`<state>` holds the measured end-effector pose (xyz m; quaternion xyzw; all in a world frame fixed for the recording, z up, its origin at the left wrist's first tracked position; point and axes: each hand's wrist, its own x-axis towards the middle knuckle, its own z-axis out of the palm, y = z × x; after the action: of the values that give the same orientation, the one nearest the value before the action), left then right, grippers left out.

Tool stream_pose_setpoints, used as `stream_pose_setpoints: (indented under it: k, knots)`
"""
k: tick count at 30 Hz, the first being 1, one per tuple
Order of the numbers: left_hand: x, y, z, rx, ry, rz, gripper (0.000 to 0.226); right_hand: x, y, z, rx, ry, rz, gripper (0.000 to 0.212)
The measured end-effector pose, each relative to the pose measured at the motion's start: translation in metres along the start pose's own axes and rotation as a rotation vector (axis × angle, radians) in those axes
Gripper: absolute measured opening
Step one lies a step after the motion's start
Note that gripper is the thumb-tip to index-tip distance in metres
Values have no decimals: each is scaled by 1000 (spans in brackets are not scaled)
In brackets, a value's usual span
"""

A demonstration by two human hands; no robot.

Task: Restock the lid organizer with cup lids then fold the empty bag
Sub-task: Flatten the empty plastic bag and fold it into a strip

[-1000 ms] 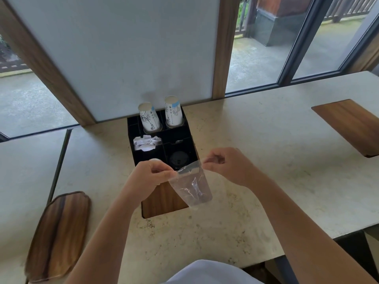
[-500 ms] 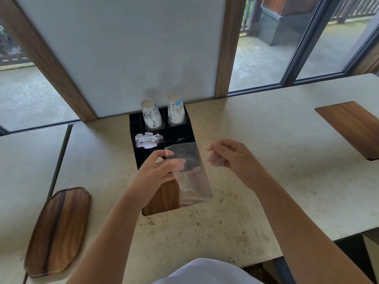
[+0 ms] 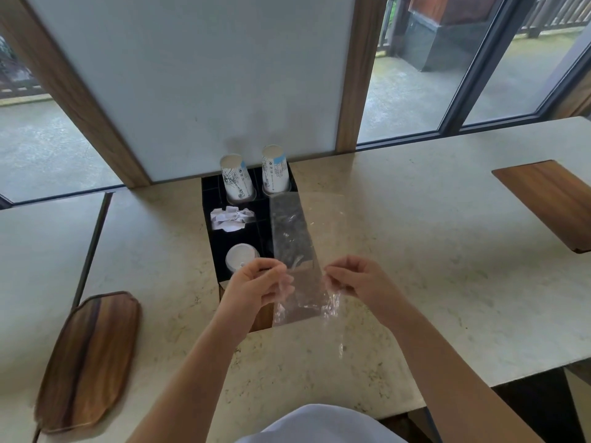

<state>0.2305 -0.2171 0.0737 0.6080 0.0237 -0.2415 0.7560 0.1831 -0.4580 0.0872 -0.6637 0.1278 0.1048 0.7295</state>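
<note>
- The left hand (image 3: 256,284) is pinching the near left edge of the bag (image 3: 300,251), fingers curled shut on the film.
- The right hand (image 3: 358,279) is pinching the bag's near right edge, fingertips closed on it.
- The bag, clear and empty, is stretching flat between both hands and reaching away over the right side of the organizer (image 3: 217,244).
- The organizer is sitting sunk into the counter (image 3: 415,251); a white lid (image 3: 241,255) is lying in its near left compartment, just beyond the left hand.
- Crumpled white packets (image 3: 232,217) are filling the middle left compartment.
- Two cups (image 3: 238,179) are standing upside down in the back compartments.
- A wooden tray (image 3: 86,359) is lying well apart at the left.
</note>
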Motion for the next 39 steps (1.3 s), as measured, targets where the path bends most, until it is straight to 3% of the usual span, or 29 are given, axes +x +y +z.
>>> stream_pose_setpoints:
  k: [6,8,11,20,23,26,29,32,36,39]
  knots:
    - [-4,-45,2,179,39,-152,7,-4,35,-8,141,141,112,11]
    - [-3,-54,9,194,64,-188,10,-8,47,-12,128,191,136,5]
    - [-5,-63,20,326,-61,-269,23,-11,61,-21,199,305,152,6]
    - [-11,-89,41,460,-204,-439,15,-30,75,-56,384,483,142,3]
    - [-12,-96,47,517,-262,-469,10,-38,79,-71,371,445,204,14]
    - [-11,-99,53,686,-337,-395,4,-44,76,-92,351,341,243,41]
    - [-7,-94,58,894,-450,-298,9,-38,60,-123,250,474,182,70]
    - [2,-83,58,1010,-485,-226,14,-23,31,-160,-87,572,116,88]
    - [12,-71,54,1027,-491,-227,11,-4,-3,-180,-347,217,141,73]
    - [14,-68,48,1022,-474,-238,10,8,-11,-185,-391,186,84,37]
